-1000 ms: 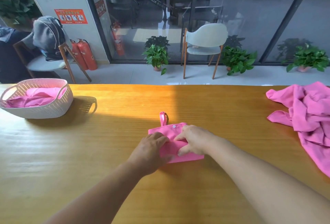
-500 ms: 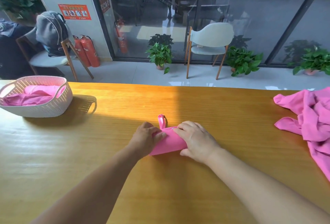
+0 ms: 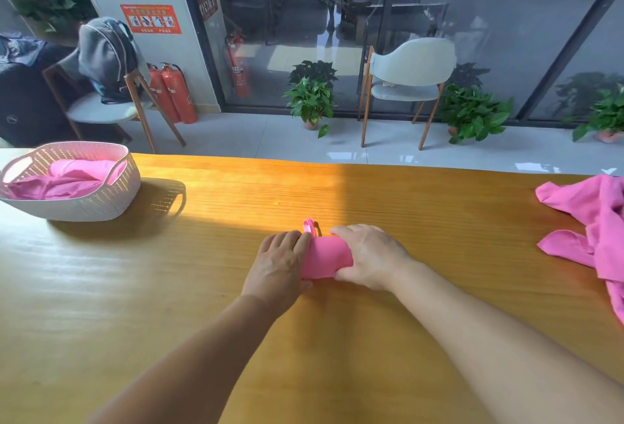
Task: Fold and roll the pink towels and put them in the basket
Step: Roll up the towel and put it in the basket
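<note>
A pink towel (image 3: 325, 256) lies rolled into a short cylinder at the middle of the wooden table (image 3: 371, 200); its pink hanging loop (image 3: 310, 226) sticks out at the far side. My left hand (image 3: 280, 265) curls over the roll's left end. My right hand (image 3: 369, 256) wraps its right end, thumb under the near side. The white perforated basket (image 3: 101, 200) stands at the far left with pink towels (image 3: 67, 179) inside.
A heap of loose pink towels (image 3: 594, 221) lies at the table's right edge. Beyond the far edge are two chairs, potted plants, fire extinguishers and a glass wall. The basket casts a shadow to its right.
The flat folded towel has been rolled away from me into a tight cylinder. Both hands moved forward with it and now sit at its two ends.
</note>
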Available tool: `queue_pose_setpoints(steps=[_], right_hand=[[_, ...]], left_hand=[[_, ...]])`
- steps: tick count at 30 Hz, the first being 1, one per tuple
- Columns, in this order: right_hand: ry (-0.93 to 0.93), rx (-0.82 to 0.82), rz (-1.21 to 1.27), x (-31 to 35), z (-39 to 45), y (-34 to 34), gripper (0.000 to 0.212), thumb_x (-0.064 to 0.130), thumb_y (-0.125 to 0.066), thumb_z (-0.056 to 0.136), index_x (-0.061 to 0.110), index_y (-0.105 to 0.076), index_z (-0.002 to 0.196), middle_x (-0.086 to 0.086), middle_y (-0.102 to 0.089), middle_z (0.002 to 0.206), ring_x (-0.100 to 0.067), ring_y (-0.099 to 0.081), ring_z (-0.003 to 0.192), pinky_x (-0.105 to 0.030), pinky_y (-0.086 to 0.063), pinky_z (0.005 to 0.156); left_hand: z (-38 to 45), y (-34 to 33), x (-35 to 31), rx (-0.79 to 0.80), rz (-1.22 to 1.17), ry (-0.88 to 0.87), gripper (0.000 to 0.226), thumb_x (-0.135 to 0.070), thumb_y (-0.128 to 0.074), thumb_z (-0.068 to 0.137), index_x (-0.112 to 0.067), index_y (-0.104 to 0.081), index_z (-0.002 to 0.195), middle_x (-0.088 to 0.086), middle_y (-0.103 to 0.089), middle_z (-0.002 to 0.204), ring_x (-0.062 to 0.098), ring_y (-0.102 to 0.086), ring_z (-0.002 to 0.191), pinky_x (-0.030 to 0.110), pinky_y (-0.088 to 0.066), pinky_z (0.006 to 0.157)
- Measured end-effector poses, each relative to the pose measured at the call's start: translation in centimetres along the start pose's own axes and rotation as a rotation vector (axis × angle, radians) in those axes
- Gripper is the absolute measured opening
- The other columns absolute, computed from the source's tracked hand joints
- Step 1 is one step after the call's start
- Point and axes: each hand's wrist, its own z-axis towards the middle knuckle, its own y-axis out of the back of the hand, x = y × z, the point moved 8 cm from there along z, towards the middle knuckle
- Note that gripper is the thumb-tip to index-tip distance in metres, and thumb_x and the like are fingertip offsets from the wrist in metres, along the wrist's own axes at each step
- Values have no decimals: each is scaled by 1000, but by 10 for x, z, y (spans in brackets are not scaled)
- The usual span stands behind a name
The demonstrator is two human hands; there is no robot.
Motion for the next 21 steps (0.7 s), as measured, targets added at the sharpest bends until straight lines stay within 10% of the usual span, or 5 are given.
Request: queue_pose_setpoints(steps=[6,11,15,21], right_hand=[[-77,-52,-87,3,-9,-4,54,43,-73,76,22,-46,118,0,-57,113,-25,-53,112,-33,-40,85],[-317,-77,189,-5,-34,-5,45,56,-66,64,26,-51,95,2,-64,92,-28,-62,93,-31,-38,65],[-415,-108,350,15,-51,-11,50,62,-66,63,24,-52,92,1,-66,91,-28,-64,91,-32,-39,64],[-487,-249,379,56,-84,-1,47,58,-68,70,22,-50,96,4,-66,96,-25,-66,96,-32,-36,64]], left_hand=[[24,-4,12,205,-217,89,78,-37,-76,70,-28,-41,138,-4,-45,131,20,-39,122,31,-35,102],[-13,5,31,-114,-739,581,88,-16,-71,79,-19,-23,153,7,-25,153,25,-30,139,34,-31,113],[-37,-6,12,-118,-1245,990,45,-22,-57,87,-7,-52,129,8,-61,112,25,-60,95,40,-52,88],[-43,9,-19,76,-1734,924,46,-40,-84,71,-17,-59,103,4,-68,90,21,-64,80,34,-52,66]])
